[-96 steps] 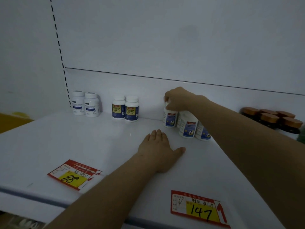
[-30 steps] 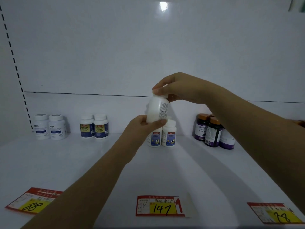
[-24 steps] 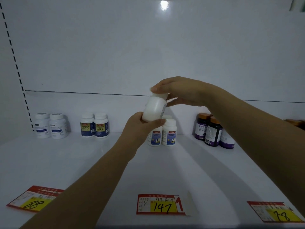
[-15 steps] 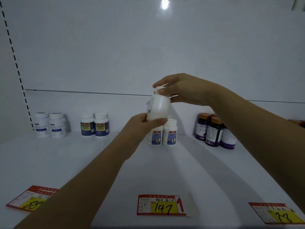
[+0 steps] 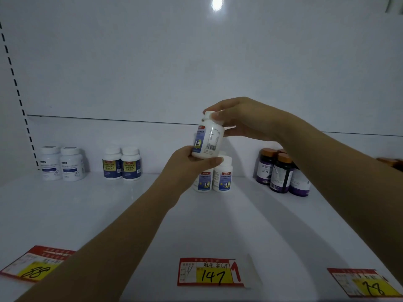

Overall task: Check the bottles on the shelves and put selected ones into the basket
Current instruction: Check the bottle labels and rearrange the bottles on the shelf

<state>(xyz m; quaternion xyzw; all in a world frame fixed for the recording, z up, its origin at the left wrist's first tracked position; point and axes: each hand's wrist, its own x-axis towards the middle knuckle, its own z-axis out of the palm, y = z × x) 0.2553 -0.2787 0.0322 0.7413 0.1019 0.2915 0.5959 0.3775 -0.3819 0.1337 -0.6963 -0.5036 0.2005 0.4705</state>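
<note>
Above the white shelf [image 5: 91, 214], the left hand [image 5: 185, 164] cups a white bottle [image 5: 208, 138] from below while the right hand [image 5: 244, 120] fingers [image 5: 218, 116] pinch its cap, barcode facing the camera.

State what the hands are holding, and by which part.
One white bottle, held in both hands: the right hand pinches it at the cap, and the left hand grips its base between thumb and fingers.

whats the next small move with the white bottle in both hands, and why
Probably rotate the white bottle a little to read its label: left hand holds its base, right hand pinches its top, barcode side faces the camera.
</note>
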